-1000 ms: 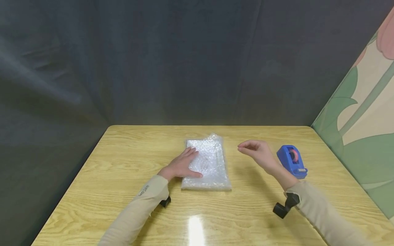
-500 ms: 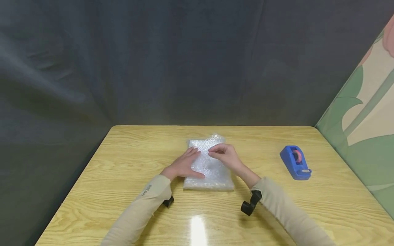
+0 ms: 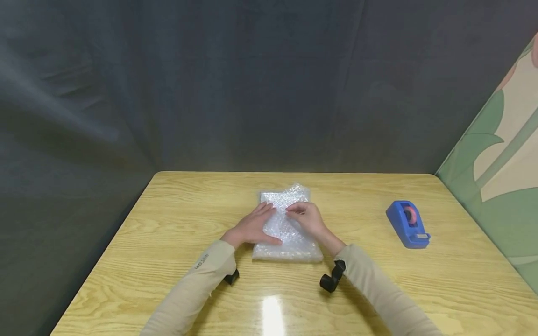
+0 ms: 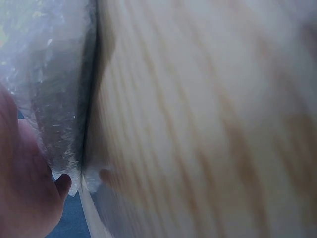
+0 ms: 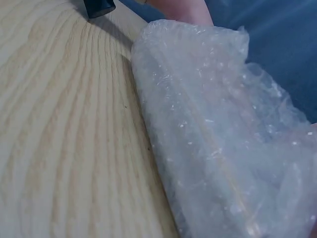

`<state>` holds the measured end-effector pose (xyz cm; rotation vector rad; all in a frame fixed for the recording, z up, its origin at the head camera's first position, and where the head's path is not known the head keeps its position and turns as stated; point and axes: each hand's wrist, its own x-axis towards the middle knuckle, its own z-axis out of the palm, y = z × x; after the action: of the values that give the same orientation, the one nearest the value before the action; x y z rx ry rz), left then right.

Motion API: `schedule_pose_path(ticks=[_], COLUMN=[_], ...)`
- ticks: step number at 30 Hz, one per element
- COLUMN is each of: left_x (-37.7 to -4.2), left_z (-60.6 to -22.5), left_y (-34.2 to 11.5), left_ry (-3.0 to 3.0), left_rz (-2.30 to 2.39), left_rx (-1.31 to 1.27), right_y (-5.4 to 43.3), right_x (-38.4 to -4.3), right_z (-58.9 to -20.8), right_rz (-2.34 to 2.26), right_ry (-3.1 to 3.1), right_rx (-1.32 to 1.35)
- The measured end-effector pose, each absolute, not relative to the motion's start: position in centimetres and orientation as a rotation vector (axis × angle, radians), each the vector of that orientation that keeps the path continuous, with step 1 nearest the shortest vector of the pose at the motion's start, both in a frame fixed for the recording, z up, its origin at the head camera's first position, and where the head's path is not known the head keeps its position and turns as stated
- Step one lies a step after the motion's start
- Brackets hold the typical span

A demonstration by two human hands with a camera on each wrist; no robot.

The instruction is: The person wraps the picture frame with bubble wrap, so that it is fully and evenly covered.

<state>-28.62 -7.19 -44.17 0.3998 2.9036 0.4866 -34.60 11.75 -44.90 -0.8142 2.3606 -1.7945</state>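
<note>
A flat, rectangular package in clear bubble wrap [image 3: 287,252] lies on the table in the head view. My left hand [image 3: 254,227] rests on its left side, fingers spread and thumb towards the near edge. Over the middle of the package, my right hand [image 3: 310,220] brings thumb and fingertips together at the wrap's surface. Whether anything thin is between those fingertips is too small to see. The right wrist view shows the bubble wrap [image 5: 198,124] close up, with its loose edge ruffled. In the left wrist view, my left hand [image 4: 29,188] lies along the wrapped side.
A blue tape dispenser [image 3: 407,224] with a pink-centred roll stands at the right on the wood-grain table [image 3: 176,224]. A dark curtain [image 3: 252,88] hangs behind the table, and a flower-patterned panel [image 3: 513,196] flanks it on the right.
My right hand, fingertips pinched together, has moved left from near the tape dispenser to the middle of the package. My left hand has stayed on the package.
</note>
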Motion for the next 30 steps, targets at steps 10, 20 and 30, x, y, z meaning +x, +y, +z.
schedule_pose_path(ticks=[10,20,30], left_x=[-28.5,-28.6,-28.6], left_z=[-43.9,-44.1,-44.2], left_y=[-7.1,-7.2,-7.1], left_ry=[2.903,2.917,2.910], left_rz=[0.513,0.495,0.500], left_rx=[0.397,0.404,0.398], right_y=[11.7,11.5,11.3], right_x=[-34.7,-34.2,-33.6], right_z=[-45.5,-45.4,-45.3], right_rz=[-1.637,-1.448,-1.428], right_ry=[2.560,2.699,2.750], right_rx=[-0.862,-0.877,-0.851])
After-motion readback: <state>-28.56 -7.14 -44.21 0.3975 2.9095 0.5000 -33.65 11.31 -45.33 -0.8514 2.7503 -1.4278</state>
